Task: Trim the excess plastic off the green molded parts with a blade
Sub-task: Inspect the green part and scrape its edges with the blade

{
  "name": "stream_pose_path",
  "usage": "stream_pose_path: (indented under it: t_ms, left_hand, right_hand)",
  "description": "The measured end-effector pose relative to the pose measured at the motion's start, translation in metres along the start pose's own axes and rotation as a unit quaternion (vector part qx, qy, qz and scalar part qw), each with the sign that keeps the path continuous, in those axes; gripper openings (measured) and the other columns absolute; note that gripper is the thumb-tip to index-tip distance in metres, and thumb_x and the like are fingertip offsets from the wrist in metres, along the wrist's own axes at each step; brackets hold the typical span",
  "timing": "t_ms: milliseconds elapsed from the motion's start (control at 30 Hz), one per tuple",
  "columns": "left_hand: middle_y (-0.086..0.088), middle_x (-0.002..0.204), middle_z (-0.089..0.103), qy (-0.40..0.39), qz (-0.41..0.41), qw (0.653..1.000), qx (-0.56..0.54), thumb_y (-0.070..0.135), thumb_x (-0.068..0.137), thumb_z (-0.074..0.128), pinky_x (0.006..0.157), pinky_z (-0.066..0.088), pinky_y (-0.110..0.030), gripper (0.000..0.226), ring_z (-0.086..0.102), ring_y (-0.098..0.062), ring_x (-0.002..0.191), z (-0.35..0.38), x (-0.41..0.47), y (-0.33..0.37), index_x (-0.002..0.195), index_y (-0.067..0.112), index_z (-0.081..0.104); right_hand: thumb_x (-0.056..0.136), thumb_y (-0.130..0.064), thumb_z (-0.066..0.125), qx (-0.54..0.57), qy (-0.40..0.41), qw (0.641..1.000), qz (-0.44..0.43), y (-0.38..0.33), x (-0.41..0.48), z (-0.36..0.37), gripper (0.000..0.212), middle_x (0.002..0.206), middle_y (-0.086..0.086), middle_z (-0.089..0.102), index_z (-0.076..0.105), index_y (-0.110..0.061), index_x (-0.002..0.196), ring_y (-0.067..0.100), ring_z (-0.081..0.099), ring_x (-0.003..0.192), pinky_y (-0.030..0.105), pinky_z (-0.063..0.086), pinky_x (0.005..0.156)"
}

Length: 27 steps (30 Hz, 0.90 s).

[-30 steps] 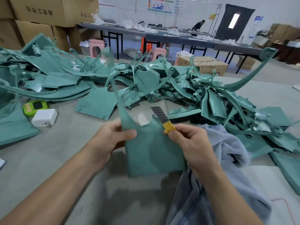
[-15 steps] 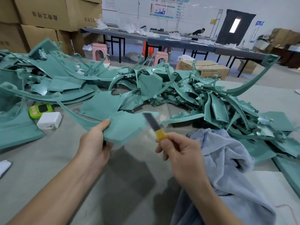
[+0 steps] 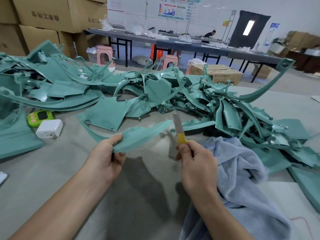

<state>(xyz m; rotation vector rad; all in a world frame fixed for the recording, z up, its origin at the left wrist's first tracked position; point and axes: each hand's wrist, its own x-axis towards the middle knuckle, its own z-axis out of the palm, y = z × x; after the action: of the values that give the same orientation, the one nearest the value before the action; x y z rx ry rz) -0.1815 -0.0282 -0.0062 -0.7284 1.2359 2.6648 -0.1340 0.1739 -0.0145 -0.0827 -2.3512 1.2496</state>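
The left hand (image 3: 105,158) grips a green part (image 3: 138,135). The right hand (image 3: 195,163) grips the blade (image 3: 178,129). A slip could cut fingers.

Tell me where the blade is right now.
Head view, just right of centre: the blade points up from the right hand, beside the tip of the green part held by the left hand.

Bare worktop (image 3: 147,184) between left hand (image 3: 104,161) and right hand (image 3: 197,163), and nearer: passable. Just beyond, held part (image 3: 138,137) and blade (image 3: 177,126) partly bar gap. Farther: heap of green parts (image 3: 155,89) blocks. Right of right hand: bunched cloth (image 3: 239,170). Far left of left hand: white box (image 3: 49,128), timer (image 3: 40,117).
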Motion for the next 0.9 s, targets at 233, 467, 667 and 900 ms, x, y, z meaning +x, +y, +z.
stream_pose_path:
  t_ms: [233, 467, 667, 900]
  left_hand:
    - [0.0, 0.053, 0.06, 0.009, -0.003, 1.0, -0.011, 0.01, 0.1, 0.056, 0.025, 0.026, -0.011, 0.011, 0.038, -0.002, 0.025, 0.004, -0.002, -0.001, 0.09, 0.009, 0.06]
    - [-0.006, 0.069, 0.056, -0.076, -0.032, 0.996, -0.019, 0.012, 0.104, 0.047, 0.024, 0.024, -0.008, 0.019, 0.034, -0.002, 0.027, -0.001, -0.002, 0.009, 0.097, 0.005, 0.063]
    - [-0.004, 0.077, 0.051, -0.049, -0.013, 0.998, -0.028, 0.012, 0.103, 0.048, 0.025, 0.022, -0.008, 0.015, 0.033, -0.002, 0.027, -0.003, 0.002, 0.01, 0.094, 0.007, 0.06]
    - [0.002, 0.056, 0.055, -0.014, 0.007, 1.0, -0.012, 0.01, 0.102, 0.053, 0.025, 0.023, -0.009, 0.016, 0.034, -0.002, 0.025, 0.002, 0.001, 0.004, 0.086, 0.012, 0.057]
  right_hand:
    - [0.097, -0.042, 0.058, 0.058, -0.228, 0.965, -0.117, -0.01, -0.022, 0.01, 0.017, 0.073, -0.004, 0.061, 0.065, -0.033, 0.085, 0.009, 0.052, 0.06, 0.03, 0.043, 0.054]
    - [0.102, -0.027, 0.059, 0.055, -0.014, 0.998, 0.005, 0.007, 0.004, 0.0, 0.029, 0.066, -0.009, 0.063, 0.067, -0.027, 0.074, 0.008, 0.051, 0.058, 0.019, 0.037, 0.051]
    - [0.105, -0.025, 0.054, 0.169, -0.045, 0.984, -0.029, -0.006, -0.011, 0.007, 0.027, 0.07, 0.005, 0.064, 0.068, -0.025, 0.082, 0.027, 0.054, 0.061, 0.041, 0.045, 0.055]
    - [0.097, -0.025, 0.063, 0.172, -0.182, 0.966, -0.069, -0.014, -0.022, 0.008, 0.015, 0.072, 0.003, 0.065, 0.071, -0.025, 0.084, 0.025, 0.056, 0.067, 0.041, 0.048, 0.063]
